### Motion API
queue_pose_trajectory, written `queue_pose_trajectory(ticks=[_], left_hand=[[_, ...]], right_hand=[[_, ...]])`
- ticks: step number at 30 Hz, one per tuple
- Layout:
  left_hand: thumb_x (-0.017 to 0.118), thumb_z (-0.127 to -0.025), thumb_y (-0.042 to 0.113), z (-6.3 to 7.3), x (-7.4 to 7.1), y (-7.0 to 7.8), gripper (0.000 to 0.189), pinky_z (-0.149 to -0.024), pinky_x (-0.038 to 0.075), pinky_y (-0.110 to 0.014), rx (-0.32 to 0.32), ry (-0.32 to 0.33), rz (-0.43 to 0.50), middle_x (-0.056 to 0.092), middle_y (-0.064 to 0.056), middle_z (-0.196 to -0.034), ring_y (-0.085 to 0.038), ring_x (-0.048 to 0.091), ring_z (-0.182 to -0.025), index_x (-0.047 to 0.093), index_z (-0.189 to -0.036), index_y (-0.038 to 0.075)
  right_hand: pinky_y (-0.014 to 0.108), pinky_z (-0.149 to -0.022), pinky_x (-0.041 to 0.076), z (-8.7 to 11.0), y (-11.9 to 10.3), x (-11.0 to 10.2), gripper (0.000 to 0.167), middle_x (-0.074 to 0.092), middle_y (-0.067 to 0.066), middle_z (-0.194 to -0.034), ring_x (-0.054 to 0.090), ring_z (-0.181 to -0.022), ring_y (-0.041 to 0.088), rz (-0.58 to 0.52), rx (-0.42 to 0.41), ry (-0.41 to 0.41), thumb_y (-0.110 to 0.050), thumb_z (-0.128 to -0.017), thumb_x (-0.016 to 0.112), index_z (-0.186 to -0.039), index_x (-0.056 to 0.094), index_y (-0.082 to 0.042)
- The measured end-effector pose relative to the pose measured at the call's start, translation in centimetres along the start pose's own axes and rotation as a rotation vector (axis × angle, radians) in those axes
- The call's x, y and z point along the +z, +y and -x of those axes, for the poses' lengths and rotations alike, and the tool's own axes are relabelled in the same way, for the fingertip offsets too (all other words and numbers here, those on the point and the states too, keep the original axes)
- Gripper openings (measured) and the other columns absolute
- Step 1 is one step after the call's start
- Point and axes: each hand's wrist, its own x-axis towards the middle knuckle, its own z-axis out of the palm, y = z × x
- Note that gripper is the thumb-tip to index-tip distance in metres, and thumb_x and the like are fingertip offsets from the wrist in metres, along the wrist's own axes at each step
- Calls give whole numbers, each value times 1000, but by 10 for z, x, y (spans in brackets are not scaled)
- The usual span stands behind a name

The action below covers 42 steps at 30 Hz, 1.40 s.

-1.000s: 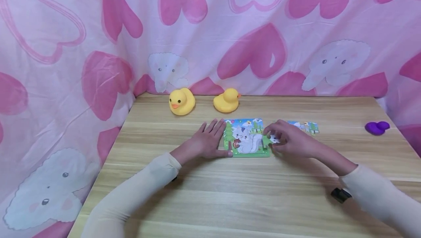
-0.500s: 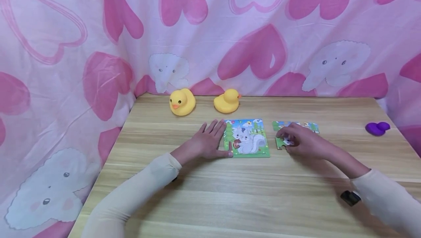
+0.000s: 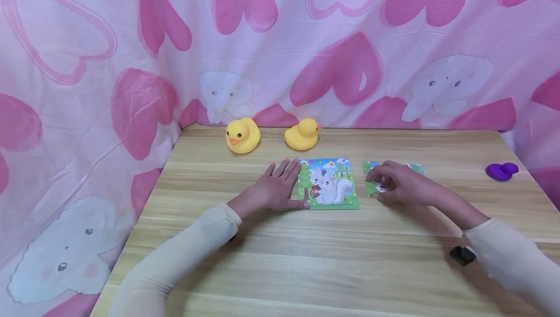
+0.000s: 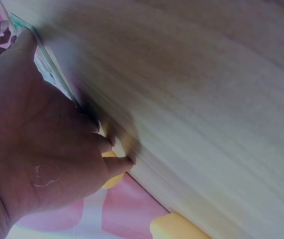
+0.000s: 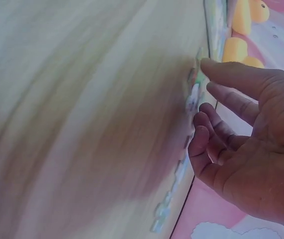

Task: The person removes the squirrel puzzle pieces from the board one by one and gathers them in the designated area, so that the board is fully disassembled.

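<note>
My left hand (image 3: 277, 191) lies flat with fingers spread beside a square picture board (image 3: 328, 183) showing a grey squirrel. Its thumb rests on the board's lower left corner; the left wrist view shows the palm (image 4: 37, 134) and the board's thin edge (image 4: 52, 74). To the board's right, my right hand (image 3: 407, 185) grips a green puzzle piece (image 3: 373, 189) with part of a squirrel face, which the fingers partly cover. In the right wrist view the thumb and curled fingers bracket the piece (image 5: 193, 94), close over the table.
Behind the right hand lie more joined puzzle pieces (image 3: 414, 167), partly hidden. Two yellow rubber ducks (image 3: 243, 135) stand along the back edge, and a purple duck (image 3: 501, 171) sits at the far right. A pink heart-print cloth (image 3: 334, 71) hangs behind the wooden table (image 3: 280, 268).
My right hand has moved away from the board's right edge, carrying the puzzle piece rightward, then shifted slightly back. The left hand has stayed in place.
</note>
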Motion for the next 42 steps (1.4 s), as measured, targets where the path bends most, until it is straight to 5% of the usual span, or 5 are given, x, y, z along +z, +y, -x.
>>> queue_pose_trajectory(ticks=[9,21,32,42], left_hand=[[45,-93,86,4,-2,3,116,-136,6,-56,15,23,-32,-6,-5,-181,-31,-4,-169,-1,-172,13],[43,-94,86,4,0,1,116,-136,6,-57,15,23,-42,-7,-6,-181,-32,-4,-168,-3,-171,14],[44,-95,84,2,-2,3,114,-136,6,-58,15,26,-52,-7,-7,-181,-33,-3,-168,-3,-171,13],[44,-94,86,3,-2,2,116,-136,9,-58,19,36,-56,-4,-7,-181,-34,-1,-168,-1,-171,12]], right_hand=[[42,-90,58,-20,-29,15,33,69,3,-117,64,-103,21,-29,-20,49,-18,-94,81,-126,71,-14],[34,-86,59,-59,-65,42,50,68,6,-125,63,-101,21,-83,-6,8,-20,-94,82,-140,65,-13],[37,-87,60,-63,-75,49,64,67,9,-130,62,-102,22,-12,52,33,-10,-88,85,-147,60,-9],[34,-87,56,-71,-70,48,71,68,8,-125,62,-102,22,-161,96,20,-7,-87,85,-151,54,-6]])
